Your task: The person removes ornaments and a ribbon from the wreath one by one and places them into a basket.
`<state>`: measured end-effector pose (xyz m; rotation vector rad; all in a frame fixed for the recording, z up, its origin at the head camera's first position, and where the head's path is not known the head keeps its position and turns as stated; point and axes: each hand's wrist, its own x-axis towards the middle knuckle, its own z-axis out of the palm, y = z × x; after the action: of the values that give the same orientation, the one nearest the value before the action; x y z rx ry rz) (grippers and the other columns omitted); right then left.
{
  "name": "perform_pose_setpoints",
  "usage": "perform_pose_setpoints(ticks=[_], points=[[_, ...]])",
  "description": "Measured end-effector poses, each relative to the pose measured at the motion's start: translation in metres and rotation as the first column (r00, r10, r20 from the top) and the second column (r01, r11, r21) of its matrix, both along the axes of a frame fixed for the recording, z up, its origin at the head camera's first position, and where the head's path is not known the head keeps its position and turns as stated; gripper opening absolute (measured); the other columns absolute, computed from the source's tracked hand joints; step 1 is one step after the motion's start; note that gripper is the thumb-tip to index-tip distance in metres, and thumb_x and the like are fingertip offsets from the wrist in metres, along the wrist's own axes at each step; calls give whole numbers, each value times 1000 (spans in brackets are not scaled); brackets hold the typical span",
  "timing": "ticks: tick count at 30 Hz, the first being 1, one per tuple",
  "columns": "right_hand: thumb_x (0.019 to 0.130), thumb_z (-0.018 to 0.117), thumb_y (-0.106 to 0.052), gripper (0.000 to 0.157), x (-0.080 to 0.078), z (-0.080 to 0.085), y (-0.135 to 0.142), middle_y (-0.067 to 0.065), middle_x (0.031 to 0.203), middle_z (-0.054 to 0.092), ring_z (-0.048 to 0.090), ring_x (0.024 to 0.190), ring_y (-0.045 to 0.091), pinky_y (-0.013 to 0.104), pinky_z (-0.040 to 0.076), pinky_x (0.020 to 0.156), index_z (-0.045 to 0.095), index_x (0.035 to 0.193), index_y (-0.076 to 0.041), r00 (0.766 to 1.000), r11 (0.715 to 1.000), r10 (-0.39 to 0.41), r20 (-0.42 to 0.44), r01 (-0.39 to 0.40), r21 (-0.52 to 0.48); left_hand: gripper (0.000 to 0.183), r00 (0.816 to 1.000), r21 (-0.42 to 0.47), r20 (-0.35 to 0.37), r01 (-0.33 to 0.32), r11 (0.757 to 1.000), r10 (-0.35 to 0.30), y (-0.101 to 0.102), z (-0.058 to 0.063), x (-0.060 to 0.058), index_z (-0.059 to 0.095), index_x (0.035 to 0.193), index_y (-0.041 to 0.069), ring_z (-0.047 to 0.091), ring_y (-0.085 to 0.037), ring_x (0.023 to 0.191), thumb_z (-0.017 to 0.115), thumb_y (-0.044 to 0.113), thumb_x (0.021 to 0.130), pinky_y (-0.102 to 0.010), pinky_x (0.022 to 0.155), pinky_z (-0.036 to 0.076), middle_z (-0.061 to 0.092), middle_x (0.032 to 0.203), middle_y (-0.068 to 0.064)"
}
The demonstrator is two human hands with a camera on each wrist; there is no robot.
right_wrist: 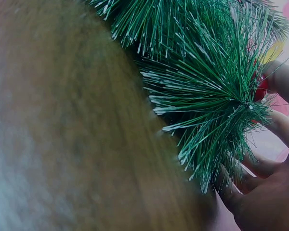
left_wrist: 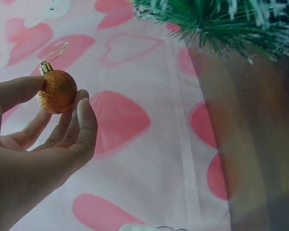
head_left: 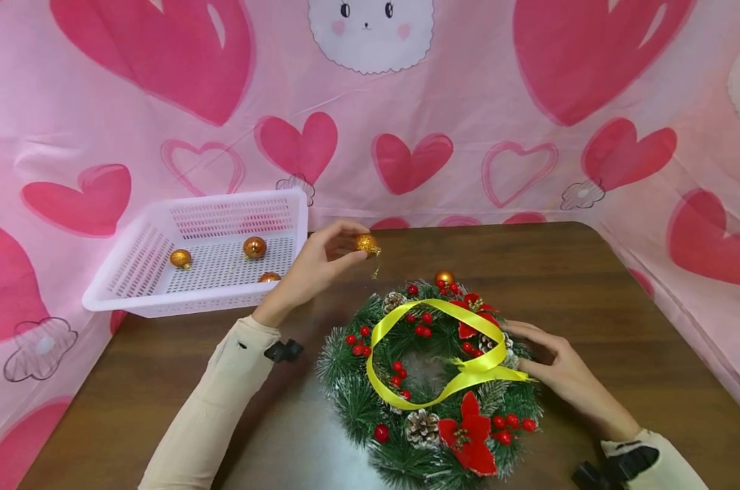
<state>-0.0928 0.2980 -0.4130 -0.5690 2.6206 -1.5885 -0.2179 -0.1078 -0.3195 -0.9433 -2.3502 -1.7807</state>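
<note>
My left hand point(head_left: 320, 262) pinches a glittery gold Christmas bauble point(head_left: 367, 243) between thumb and fingers, above the table behind the wreath. In the left wrist view the same bauble point(left_wrist: 58, 91) shows its metal cap and thin gold hanging loop. A green Christmas wreath point(head_left: 357, 395) with frosted tips, pinecones, red berries and red poinsettias lies on the table. Across its top lies a looped yellow ribbon point(head_left: 378, 381). At the wreath's right side my right hand point(head_left: 562, 371) grips its edge, the fingers partly hidden by needles. A shiny gold bauble point(head_left: 444, 278) sits at the wreath's far edge.
A white plastic basket point(head_left: 186, 299) stands at the back left, holding several gold baubles, among them a glittery one point(head_left: 180, 258) and a shiny one point(head_left: 254, 247). The brown wooden table point(head_left: 566, 272) ends against a pink heart-patterned cloth point(head_left: 406, 102).
</note>
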Motion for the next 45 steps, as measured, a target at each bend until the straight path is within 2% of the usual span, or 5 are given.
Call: perform_pose_setpoints(ticks=[8, 17, 27, 33, 45], points=[[92, 65, 1, 46, -4, 1, -2, 0, 139, 57, 48, 125, -4, 10, 39, 96, 59, 137, -8, 1000, 1000, 12, -25, -12, 9, 34, 996, 26, -22, -84, 996, 85, -16, 1, 12, 59, 127, 3, 65, -22, 107, 68, 7, 94, -42, 95, 52, 64, 119, -9], [92, 64, 2, 46, -3, 0, -2, 2, 140, 57, 48, 125, -5, 9, 39, 97, 58, 137, -5, 1000, 1000, 2, -10, -2, -18, 35, 985, -23, -41, -169, 985, 168, -34, 5, 24, 59, 127, 3, 65, -20, 105, 69, 11, 94, -36, 88, 54, 65, 116, -8], [92, 64, 3, 47, -2, -2, -1, -7, 141, 55, 45, 128, -5, 9, 39, 95, 56, 139, -4, 1000, 1000, 8, -15, -8, -22, 36, 954, -54, -72, -295, 954, 291, -68, 9, 37, 61, 125, 5, 66, -18, 104, 72, 8, 91, -23, 84, 54, 65, 120, -7], [92, 65, 2, 48, -2, -2, -2, -5, 141, 55, 45, 128, -6, 10, 38, 95, 56, 139, -5, 1000, 1000, 7, -14, -7, 4, 37, 937, -40, -79, -344, 938, 340, -88, 13, 42, 59, 127, 4, 65, -13, 101, 71, 7, 92, -19, 83, 53, 64, 120, -9], [92, 64, 3, 47, -1, -1, -2, -2, 140, 56, 46, 125, -7, 9, 39, 94, 57, 138, -3, 1000, 1000, 2, 0, -2, -5, 37, 886, -40, -97, -458, 888, 453, -118, 14, 36, 61, 126, 2, 64, -9, 98, 72, 6, 91, -15, 84, 51, 64, 118, -12]])
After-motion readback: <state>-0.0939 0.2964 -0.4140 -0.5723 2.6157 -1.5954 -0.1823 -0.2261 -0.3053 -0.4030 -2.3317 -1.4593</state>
